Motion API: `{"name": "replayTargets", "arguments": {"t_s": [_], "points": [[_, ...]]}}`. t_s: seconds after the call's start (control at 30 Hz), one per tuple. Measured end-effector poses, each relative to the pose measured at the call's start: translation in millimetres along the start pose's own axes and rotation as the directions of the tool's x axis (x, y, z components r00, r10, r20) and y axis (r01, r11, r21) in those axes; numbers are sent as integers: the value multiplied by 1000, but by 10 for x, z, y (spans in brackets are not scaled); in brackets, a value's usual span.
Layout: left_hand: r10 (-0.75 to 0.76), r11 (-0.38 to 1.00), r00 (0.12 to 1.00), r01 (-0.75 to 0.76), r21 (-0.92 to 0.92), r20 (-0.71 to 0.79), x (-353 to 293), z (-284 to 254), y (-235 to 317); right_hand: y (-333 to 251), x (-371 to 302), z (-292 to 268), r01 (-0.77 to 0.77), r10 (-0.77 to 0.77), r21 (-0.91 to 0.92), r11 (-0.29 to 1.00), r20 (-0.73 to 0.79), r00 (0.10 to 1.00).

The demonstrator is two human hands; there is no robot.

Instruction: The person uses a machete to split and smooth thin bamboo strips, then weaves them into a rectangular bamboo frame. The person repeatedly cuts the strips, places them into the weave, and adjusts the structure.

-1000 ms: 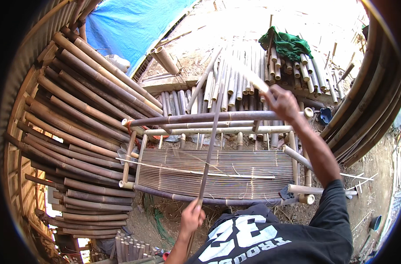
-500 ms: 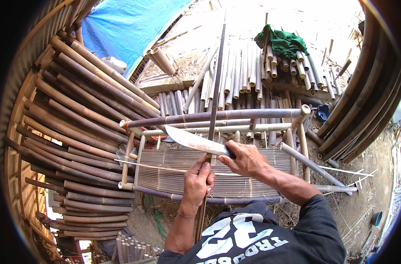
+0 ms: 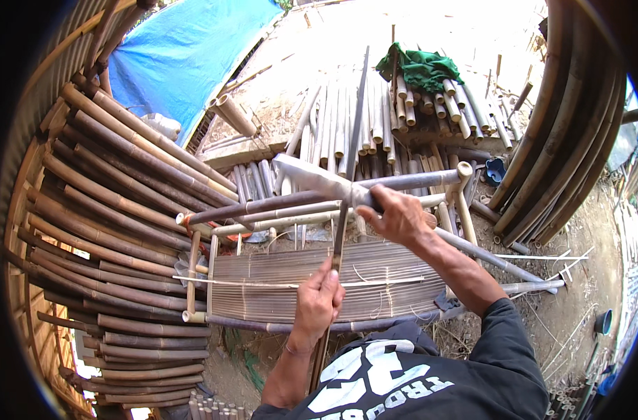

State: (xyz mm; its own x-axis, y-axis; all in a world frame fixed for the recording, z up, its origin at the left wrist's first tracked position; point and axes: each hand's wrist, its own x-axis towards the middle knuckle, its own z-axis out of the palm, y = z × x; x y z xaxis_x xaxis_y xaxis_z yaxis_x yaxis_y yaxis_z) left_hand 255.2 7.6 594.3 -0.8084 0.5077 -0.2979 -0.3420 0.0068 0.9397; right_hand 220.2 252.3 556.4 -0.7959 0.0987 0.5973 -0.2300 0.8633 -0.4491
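Note:
My left hand (image 3: 317, 299) is closed around a long, dark bamboo strip (image 3: 339, 241), which rises away from me past a bamboo bench. The fingers of my right hand (image 3: 397, 218) wrap the handle of a machete. Its broad blade (image 3: 319, 180) points left and crosses the strip, well beyond my left hand; the blade is slightly blurred. Under my hands lies the bench's slatted bamboo seat (image 3: 263, 296), with a thin pale sliver (image 3: 298, 283) across it. The bench's round back rail (image 3: 263, 204) runs below the blade.
Stacked bamboo poles (image 3: 133, 238) fill the left side. Cut bamboo lengths (image 3: 336, 129) lie beyond the bench, a green cloth (image 3: 424, 68) on some. Tall poles (image 3: 567, 140) lean at the right. A blue tarp (image 3: 186, 59) covers the far left. Slivers (image 3: 536, 256) litter the ground at right.
My right hand and the machete have moved away from my left hand, farther up the strip. The left hand keeps its hold. The whole view has shifted slightly.

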Motion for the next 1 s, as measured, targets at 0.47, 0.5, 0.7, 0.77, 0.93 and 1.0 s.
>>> {"name": "replayTargets", "arguments": {"t_s": [0.47, 0.5, 0.7, 0.77, 0.93, 1.0], "points": [[-134, 991, 986, 136, -12, 102, -1241, -807, -872, 1195, 413, -1137, -464, 456, -69, 883, -100, 884], [-151, 988, 984, 154, -23, 99, -1308, -869, -910, 1165, 418, -1185, -421, 409, -79, 904, -129, 903], [122, 967, 806, 35, -252, 579, -924, -1174, -1005, 628, 450, -1308, -134, 133, 8, 991, -167, 977], [177, 974, 822, -69, -215, 542, -504, -764, -560, 365, 507, -1269, -21, 22, 15, 1000, -112, 993], [302, 943, 857, -204, -265, 417, 360, 238, 218, 121, 534, -1254, -6, 1, -39, 999, -135, 991], [279, 956, 889, -222, -191, 363, 411, 298, 296, 139, 504, -1270, -37, 40, 17, 999, -167, 985]]}}
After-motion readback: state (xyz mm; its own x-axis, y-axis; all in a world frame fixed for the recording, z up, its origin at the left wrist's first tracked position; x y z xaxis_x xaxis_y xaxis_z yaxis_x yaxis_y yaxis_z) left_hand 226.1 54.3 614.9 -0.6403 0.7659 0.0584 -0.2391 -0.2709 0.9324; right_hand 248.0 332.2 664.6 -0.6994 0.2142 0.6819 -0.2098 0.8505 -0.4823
